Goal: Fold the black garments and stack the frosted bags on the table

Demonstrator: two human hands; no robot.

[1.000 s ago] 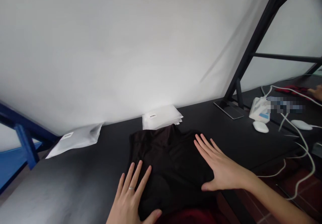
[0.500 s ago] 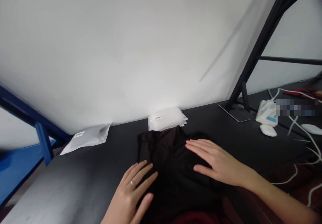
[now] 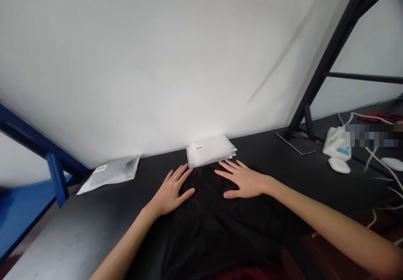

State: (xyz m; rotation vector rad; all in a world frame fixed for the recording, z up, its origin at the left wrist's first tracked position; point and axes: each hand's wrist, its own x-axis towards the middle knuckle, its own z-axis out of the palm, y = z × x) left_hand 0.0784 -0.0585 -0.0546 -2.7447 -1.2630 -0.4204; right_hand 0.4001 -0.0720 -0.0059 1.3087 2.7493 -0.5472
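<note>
Head view: left hand (image 3: pixel 172 191) and right hand (image 3: pixel 243 181), grips open, clamped on nothing, rest flat on black cloth (image 3: pixel 208 229) just below white packets (image 3: pixel 210 150).

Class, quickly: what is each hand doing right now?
Left hand: open, palm down on the black fabric garment, holding nothing.
Right hand: open, palm down on it, holding nothing.

Stacked poly bags (image 3: pixel 210 150), white computer mouse (image 3: pixel 339 165)

Smooth black cloth (image 3: pixel 208 229), frosted plastic bags (image 3: pixel 210 150)
</note>
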